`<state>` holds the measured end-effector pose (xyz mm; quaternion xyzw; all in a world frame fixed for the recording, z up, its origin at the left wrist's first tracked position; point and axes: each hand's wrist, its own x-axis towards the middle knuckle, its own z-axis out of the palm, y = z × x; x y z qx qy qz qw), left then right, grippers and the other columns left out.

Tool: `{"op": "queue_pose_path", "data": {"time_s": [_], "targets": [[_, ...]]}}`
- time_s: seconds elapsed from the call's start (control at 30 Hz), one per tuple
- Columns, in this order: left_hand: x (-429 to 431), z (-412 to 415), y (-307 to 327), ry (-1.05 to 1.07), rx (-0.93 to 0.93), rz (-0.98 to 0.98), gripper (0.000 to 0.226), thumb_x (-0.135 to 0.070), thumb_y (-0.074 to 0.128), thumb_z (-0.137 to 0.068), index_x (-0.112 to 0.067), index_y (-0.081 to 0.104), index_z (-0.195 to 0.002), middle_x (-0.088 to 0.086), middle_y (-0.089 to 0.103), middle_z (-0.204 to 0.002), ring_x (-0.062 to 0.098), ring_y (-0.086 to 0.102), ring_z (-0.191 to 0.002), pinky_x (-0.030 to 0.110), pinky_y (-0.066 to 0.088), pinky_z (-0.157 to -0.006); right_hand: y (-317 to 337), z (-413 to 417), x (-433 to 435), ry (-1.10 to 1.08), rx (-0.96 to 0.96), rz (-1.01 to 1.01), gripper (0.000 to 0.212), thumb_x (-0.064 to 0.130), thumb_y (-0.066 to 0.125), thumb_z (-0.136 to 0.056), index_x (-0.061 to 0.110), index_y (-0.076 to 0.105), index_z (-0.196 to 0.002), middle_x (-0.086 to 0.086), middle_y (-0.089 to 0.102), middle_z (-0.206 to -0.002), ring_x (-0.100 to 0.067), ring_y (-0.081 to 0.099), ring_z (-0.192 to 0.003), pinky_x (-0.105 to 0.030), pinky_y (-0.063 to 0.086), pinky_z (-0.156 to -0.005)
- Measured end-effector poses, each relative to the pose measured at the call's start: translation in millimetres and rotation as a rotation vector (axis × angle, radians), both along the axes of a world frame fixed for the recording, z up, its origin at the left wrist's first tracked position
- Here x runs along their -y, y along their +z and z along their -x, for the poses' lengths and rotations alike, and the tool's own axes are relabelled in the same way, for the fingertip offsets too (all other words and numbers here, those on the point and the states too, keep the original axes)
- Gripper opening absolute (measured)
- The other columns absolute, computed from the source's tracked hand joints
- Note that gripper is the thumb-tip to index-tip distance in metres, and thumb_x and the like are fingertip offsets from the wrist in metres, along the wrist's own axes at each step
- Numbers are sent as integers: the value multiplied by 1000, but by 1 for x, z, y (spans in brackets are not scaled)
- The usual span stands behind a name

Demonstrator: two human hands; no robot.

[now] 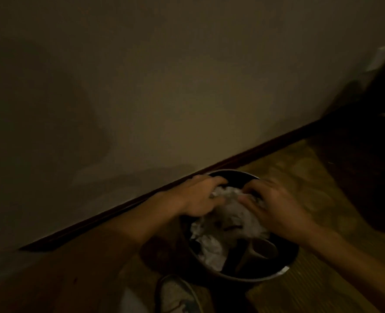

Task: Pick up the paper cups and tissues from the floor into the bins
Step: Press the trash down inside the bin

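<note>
Clutching crumpled tissues (230,213) over the bin (258,280), left hand (200,197) and right hand (277,206).

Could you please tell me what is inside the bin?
White crumpled tissues fill much of the bin, with a cup lying at its near right. The left hand and right hand grip the top tissues. Anything beneath them, and the bin's bottom, is covered.

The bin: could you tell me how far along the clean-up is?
Crumpled tissues and a paper cup already lie in the bin. The left hand and right hand grip a tissue wad over it. Remaining: releasing it; no other litter shows.
</note>
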<state>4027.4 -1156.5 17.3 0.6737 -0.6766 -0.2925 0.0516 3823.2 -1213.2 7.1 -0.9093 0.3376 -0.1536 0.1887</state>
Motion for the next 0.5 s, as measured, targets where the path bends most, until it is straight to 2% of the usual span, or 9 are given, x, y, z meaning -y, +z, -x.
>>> {"op": "queue_pose_path", "data": {"time_s": [0.03, 0.1, 0.17, 0.2, 0.3, 0.37, 0.43, 0.5], "targets": [[-3, -6, 15, 9, 22, 17, 44, -39, 52, -100, -23, 47, -141, 6, 52, -140, 24, 50, -126, 28, 40, -98, 3, -2, -3, -17, 70, -2, 27, 40, 57, -91, 15, 67, -91, 2, 64, -92, -18, 56, -93, -26, 39, -77], [-17, -24, 46, 42, 108, 95, 25, -34, 51, -100, -19, 63, -116, 6, 65, -110, 25, 61, -103, 26, 43, -79, 11, -19, -13, -1, 206, -22, 32, 43, 52, -89, 15, 63, -77, 5, 59, -73, -13, 55, -71, -24, 37, -62], [-40, -50, 79, 69, 234, 158, 27, -36, 50, -100, -16, 64, -90, 0, 60, -78, 21, 60, -78, 27, 40, -64, 23, -49, -27, 86, 297, -58, 36, 45, 46, -93, 20, 55, -68, 7, 53, -61, -6, 52, -57, -19, 32, -53], [-55, -63, 95, 79, 301, 174, 33, -40, 49, -100, -15, 61, -82, -3, 56, -69, 18, 57, -69, 28, 38, -60, 28, -68, -35, 141, 331, -69, 38, 45, 44, -97, 25, 51, -66, 8, 51, -58, -5, 53, -56, -15, 32, -53], [-110, -101, 137, 158, 517, 204, 44, -49, 46, -99, -17, 52, -69, -7, 48, -61, 9, 45, -56, 29, 31, -55, 39, -131, -61, 337, 374, -86, 38, 45, 40, -99, 23, 49, -68, 9, 51, -59, -7, 53, -63, -17, 32, -56], [-154, -126, 156, 236, 641, 188, 45, -52, 46, -97, -22, 45, -63, -9, 42, -59, 5, 37, -54, 28, 27, -51, 45, -176, -82, 490, 355, -148, 35, 51, 41, -98, 24, 55, -79, 10, 57, -70, -6, 55, -68, -19, 36, -59], [-203, -150, 168, 316, 691, 110, 39, -53, 46, -96, -27, 45, -67, -11, 43, -63, 1, 37, -57, 27, 29, -55, 44, -219, -110, 650, 300, -233, 32, 62, 43, -88, 33, 56, -94, 13, 60, -81, -1, 57, -76, -17, 43, -64], [-248, -166, 172, 393, 709, -1, 32, -53, 45, -96, -29, 50, -76, -13, 46, -68, -1, 40, -61, 26, 32, -57, 36, -254, -135, 782, 261, -264, 34, 64, 45, -84, 34, 57, -97, 13, 59, -84, 0, 56, -81, -21, 47, -64]]}}
